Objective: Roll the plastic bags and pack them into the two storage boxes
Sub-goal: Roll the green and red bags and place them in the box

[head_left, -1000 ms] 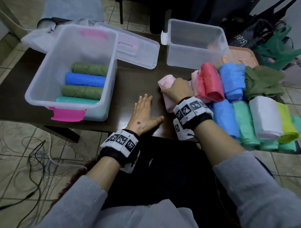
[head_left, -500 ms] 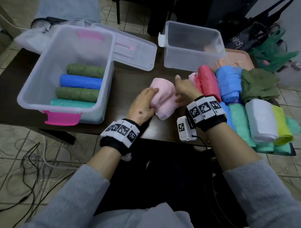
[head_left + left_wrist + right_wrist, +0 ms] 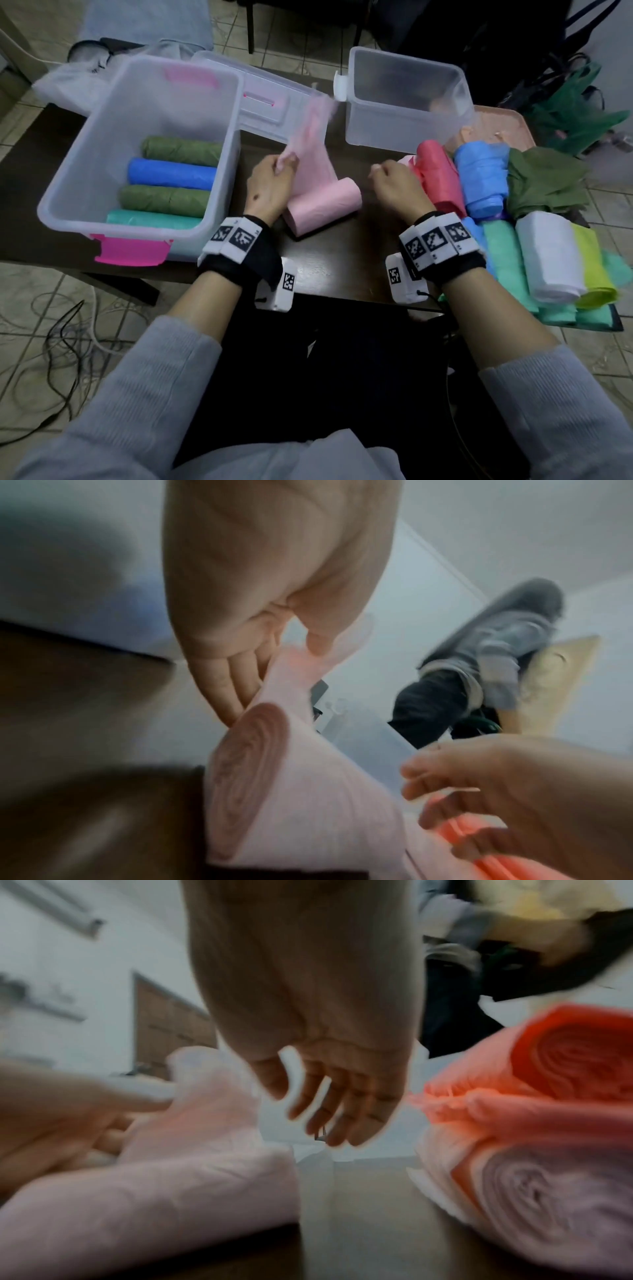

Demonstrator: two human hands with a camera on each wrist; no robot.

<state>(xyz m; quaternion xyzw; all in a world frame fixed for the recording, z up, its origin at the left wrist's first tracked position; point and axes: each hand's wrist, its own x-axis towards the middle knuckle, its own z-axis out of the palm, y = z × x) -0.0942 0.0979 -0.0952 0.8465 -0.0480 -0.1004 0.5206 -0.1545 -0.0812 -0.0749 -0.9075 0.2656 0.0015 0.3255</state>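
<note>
Pink roll (image 3: 323, 209) lies on the surface, just right of the pink-latched box (image 3: 137, 150), its long axis slanting from near-left to far-right, spiral end facing the person. A loose tail of pink film runs up and away from it, toward the lid (image 3: 263, 99) behind. Left hand (image 3: 270, 186) has that tail pinched between thumb and fingers, and sits right against the roll's left side, so it's the nearer hand by a clear margin. Right hand (image 3: 394, 185) hangs off to the roll's right, apart from it, fingers loosely curled and holding nothing; beyond it sits the red roll (image 3: 440, 174) and the rest of the coloured pile. Four rolls already lie side by side in the box, green, blue, green, teal. The second box (image 3: 404, 99), behind and right of the roll, looks empty. The tail likely needs winding back on before this one gets packed.
</note>
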